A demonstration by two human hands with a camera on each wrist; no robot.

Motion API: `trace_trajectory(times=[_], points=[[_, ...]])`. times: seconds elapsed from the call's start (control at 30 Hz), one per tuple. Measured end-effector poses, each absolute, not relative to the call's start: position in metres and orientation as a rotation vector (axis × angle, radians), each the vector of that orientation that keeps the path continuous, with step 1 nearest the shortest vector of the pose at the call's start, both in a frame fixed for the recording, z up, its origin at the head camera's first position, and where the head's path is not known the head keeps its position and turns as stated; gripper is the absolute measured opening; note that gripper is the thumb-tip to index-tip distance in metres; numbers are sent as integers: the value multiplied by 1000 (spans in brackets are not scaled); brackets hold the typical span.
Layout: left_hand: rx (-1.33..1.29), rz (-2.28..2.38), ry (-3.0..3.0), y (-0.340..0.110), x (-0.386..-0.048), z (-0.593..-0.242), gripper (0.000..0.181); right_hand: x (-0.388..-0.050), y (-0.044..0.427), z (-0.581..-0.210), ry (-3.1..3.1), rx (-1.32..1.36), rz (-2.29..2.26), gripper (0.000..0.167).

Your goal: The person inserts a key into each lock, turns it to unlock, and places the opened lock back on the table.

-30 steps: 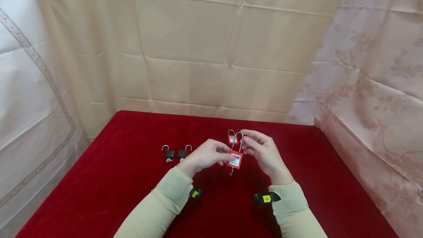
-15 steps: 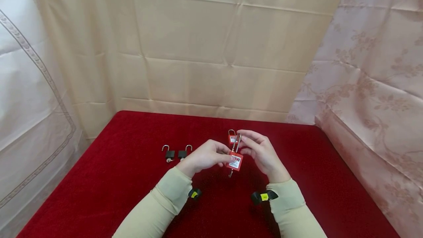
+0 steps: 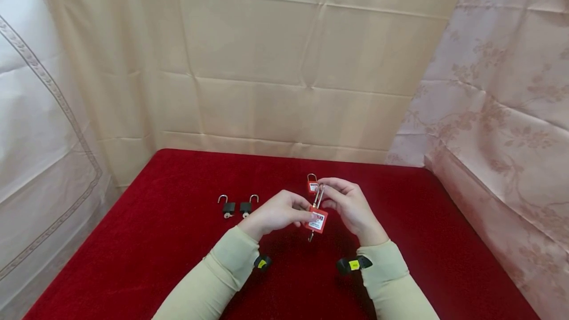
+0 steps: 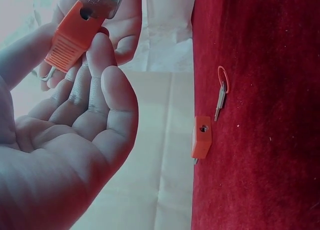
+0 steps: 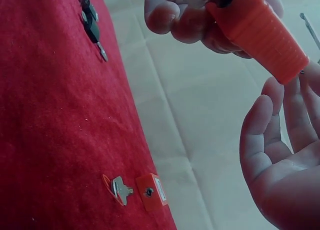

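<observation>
Over the red table (image 3: 133,260), the left hand (image 3: 277,212) gripped the red padlock (image 3: 317,227) in the head frame's lower middle; the right hand (image 3: 353,209) pinched its shackle (image 3: 321,192). Adjusting the shackle seemed the step in hand, the next move calling for a steady left grip.

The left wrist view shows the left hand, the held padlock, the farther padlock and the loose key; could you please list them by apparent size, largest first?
1. Left hand
2. Held padlock
3. Farther padlock and loose key, unranked: the padlock looks broader, the key about as long.
</observation>
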State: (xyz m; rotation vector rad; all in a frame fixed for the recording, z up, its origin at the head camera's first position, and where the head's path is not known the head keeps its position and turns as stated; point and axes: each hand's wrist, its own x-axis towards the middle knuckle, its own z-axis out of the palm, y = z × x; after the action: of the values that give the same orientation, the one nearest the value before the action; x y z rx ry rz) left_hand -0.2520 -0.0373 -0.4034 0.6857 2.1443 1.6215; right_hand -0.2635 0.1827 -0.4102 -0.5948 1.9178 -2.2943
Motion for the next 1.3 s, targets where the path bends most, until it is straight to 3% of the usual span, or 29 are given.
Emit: trace_trajectory(times=[0.47,0.67,1.3], points=[[669,1627,2152,-34,-253,-410,18,-264,179,-414,1935,-448,-2305,17],[658,1628,2145,-34,-253,-411,19,-264,179,-414,1972,-421,-2280,29],[618,1641,2148,-38,-252,-408,22,-265,179,-413,1980,-374,-2279,32]])
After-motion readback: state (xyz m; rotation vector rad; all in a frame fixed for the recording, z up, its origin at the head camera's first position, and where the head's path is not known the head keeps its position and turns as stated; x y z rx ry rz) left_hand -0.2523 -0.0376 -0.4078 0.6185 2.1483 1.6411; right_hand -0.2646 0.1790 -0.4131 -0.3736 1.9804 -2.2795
